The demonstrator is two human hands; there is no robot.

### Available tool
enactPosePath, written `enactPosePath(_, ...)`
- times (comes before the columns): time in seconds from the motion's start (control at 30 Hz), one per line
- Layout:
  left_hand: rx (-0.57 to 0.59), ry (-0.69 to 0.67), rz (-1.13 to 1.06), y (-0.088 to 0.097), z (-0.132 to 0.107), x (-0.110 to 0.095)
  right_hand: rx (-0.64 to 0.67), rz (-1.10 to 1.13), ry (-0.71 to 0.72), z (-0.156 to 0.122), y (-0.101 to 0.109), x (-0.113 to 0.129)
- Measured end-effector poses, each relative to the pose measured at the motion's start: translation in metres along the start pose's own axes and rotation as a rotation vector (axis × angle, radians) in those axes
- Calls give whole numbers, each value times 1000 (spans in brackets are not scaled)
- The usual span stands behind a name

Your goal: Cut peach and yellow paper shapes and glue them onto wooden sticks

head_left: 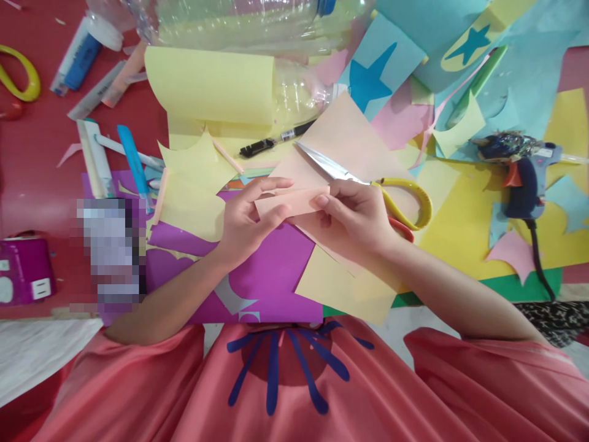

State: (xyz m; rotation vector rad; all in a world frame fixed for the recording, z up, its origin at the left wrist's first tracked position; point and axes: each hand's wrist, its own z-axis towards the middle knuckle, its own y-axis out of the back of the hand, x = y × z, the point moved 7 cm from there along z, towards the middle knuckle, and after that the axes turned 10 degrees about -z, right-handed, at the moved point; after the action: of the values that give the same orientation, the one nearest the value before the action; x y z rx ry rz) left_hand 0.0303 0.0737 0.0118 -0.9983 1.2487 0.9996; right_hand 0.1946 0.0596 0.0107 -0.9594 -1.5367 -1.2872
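The near face of a peach paper strip (294, 205) is pressed by the thumb of the left hand (243, 215), with the index finger extended along behind it; the far end is pinched between the thumb and bent fingers of the right hand (361, 212). The fingers of both hands are thus closed on the strip, which is held between them, in front of the body. A second edge is noted along its top, consistent with a fold; whether any layers are glued cannot be told. Cutting of this piece is judged complete, since it is separate from the peach sheet (354, 126) behind it. Shaping is judged to be in hand, and no attachment to another item is found. The scissors (340, 171) are placed on that sheet, ungripped, their red handle loop partly hidden by the right hand. Beneath the strip, a purple sheet (271, 270) is spread. Farther off, a clear bottle (299, 92) is found already wrapped in yellow paper (211, 86), and a blue star is borne by a light-blue panel (345, 73). A glue gun (529, 178) is positioned well to the right on the littered desk (27, 159).
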Motion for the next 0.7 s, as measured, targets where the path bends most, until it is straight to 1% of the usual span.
enactPosePath(0.07,-49,-25,102,1,1,-6,-4,-12,2,0,0,-1)
enactPosePath(0.13,-72,-47,139,1,1,-10,-12,-25,5,-1,0,-2)
enactPosePath(0.23,-91,-58,164,2,1,-10,-22,-16,15,-1,1,-2)
enactPosePath(0.47,-84,-31,186,4,0,-6,-34,155,-27,2,2,1)
enactPosePath(0.7,-80,-57,266,4,0,-11,-47,149,-52,1,3,-1)
